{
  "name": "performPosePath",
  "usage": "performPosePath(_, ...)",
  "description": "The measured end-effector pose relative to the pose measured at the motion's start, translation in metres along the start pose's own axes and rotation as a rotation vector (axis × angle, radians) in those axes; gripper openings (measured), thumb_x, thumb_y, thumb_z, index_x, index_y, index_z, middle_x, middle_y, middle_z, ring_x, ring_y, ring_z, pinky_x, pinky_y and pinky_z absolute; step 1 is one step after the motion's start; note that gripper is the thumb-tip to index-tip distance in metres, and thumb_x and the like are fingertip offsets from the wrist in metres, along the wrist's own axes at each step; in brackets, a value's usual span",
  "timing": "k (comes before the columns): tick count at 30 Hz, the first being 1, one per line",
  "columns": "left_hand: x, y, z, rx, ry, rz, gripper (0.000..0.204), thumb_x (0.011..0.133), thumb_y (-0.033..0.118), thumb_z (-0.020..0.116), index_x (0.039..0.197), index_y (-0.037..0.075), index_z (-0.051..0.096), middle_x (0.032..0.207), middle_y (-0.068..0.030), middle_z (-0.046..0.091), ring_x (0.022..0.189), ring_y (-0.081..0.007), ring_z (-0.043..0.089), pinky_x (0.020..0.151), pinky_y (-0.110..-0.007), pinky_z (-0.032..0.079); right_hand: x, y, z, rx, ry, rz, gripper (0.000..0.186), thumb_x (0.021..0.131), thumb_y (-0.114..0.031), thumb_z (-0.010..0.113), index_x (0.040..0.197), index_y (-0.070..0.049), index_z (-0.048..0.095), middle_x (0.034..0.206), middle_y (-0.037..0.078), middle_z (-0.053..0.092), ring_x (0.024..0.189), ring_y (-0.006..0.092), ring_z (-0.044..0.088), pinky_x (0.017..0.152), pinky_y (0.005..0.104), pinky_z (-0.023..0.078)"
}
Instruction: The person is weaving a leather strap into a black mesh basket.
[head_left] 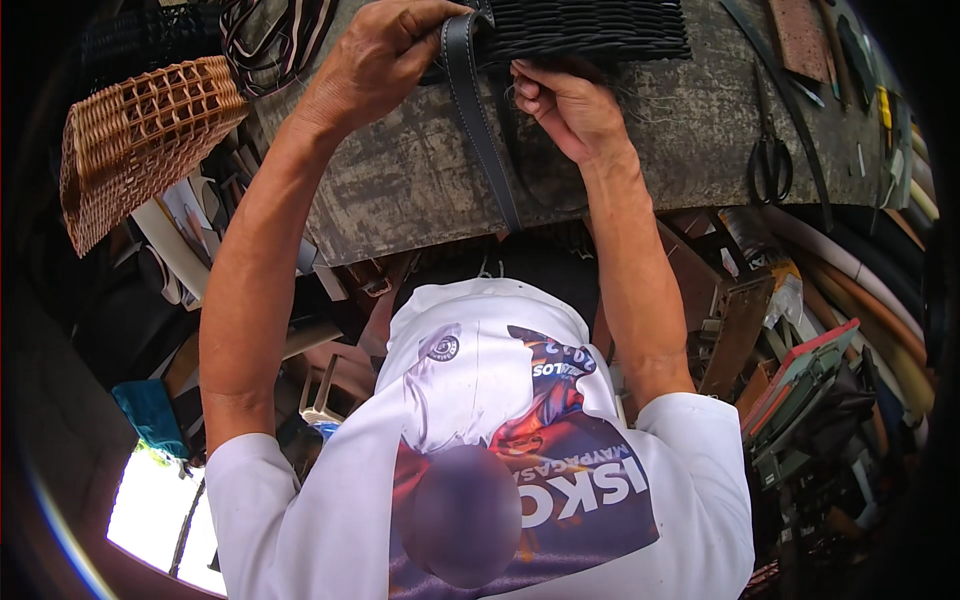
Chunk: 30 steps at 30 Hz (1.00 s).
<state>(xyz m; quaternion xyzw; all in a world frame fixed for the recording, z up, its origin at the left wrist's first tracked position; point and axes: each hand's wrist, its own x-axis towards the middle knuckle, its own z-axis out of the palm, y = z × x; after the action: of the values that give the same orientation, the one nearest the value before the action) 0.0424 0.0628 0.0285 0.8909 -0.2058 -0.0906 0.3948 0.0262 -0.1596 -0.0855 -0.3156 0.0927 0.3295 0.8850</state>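
At the top of the head view, a black woven wicker piece (595, 28) lies on the worn workbench (375, 185). A black strap with pale stitching (468, 105) loops over at its left end and hangs down toward the bench's near edge. My left hand (385, 55) is closed on the strap at this bend, thumb and fingers pinched together. Just below the woven piece's near edge, my right hand (570, 105) has its thumb and index finger pressed together. Whatever sits in that pinch is too small to make out. Thin loose threads lie beside the right hand.
Black-handled scissors (770, 165) and a long dark strip (795, 120) lie on the bench's right side, near a yellow-handled tool (885, 108). A brown wicker basket (150, 140) stands at the left. Striped straps (275, 45) lie at the upper left. Rolled material (850, 265) is stacked at right.
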Motion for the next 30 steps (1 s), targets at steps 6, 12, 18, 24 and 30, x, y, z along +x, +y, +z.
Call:
performPosePath(6, -0.001, -0.004, 0.003, -0.044, 0.013, -0.002, 0.013, 0.096, 0.002, 0.063, 0.106, -0.002, 0.070, 0.082, -0.0098, 0.061, 0.071, -0.0211, 0.059, 0.064, -0.033, 0.047, 0.016, -0.003, -0.014, -0.191, -0.043, -0.073, 0.004, 0.092, -0.003, 0.071, 0.090, 0.000, 0.071, 0.078, 0.006, 0.064, 0.068, 0.0140, 0.057, 0.062, 0.0287, 0.046)
performPosePath(12, -0.001, -0.004, 0.004, -0.089, 0.006, -0.037, 0.013, 0.096, 0.001, 0.063, 0.107, -0.002, 0.070, 0.083, -0.0092, 0.062, 0.073, -0.0194, 0.060, 0.066, -0.032, 0.048, 0.035, -0.003, -0.023, -0.240, -0.255, -0.046, 0.014, 0.099, -0.006, 0.062, 0.086, -0.009, 0.061, 0.077, -0.002, 0.054, 0.070, 0.0094, 0.050, 0.064, 0.0280, 0.040)
performPosePath(18, 0.001, -0.002, 0.003, -0.071, 0.006, -0.031, 0.013, 0.096, 0.001, 0.063, 0.107, -0.002, 0.070, 0.084, -0.0091, 0.062, 0.073, -0.0190, 0.060, 0.066, -0.032, 0.048, 0.029, -0.008, -0.015, -0.258, -0.213, -0.002, 0.013, 0.100, -0.008, 0.062, 0.087, -0.008, 0.063, 0.077, -0.001, 0.055, 0.070, 0.0092, 0.050, 0.064, 0.0278, 0.041)
performPosePath(24, 0.001, 0.002, 0.002, -0.057, -0.015, -0.074, 0.013, 0.097, 0.002, 0.063, 0.107, -0.002, 0.070, 0.082, -0.0086, 0.061, 0.072, -0.0185, 0.059, 0.065, -0.032, 0.047, 0.025, -0.011, -0.008, -0.295, -0.163, 0.013, 0.018, 0.102, -0.011, 0.060, 0.084, -0.009, 0.061, 0.074, -0.002, 0.050, 0.067, 0.0088, 0.046, 0.063, 0.0270, 0.041)
performPosePath(30, 0.000, -0.003, 0.004, -0.055, 0.015, -0.027, 0.013, 0.097, 0.003, 0.063, 0.106, -0.002, 0.070, 0.081, -0.0091, 0.060, 0.070, -0.0193, 0.058, 0.063, -0.032, 0.045, 0.039, -0.015, -0.016, -0.328, -0.346, 0.091, 0.016, 0.100, -0.010, 0.060, 0.085, -0.008, 0.060, 0.075, -0.001, 0.053, 0.066, 0.0101, 0.046, 0.062, 0.0270, 0.040)
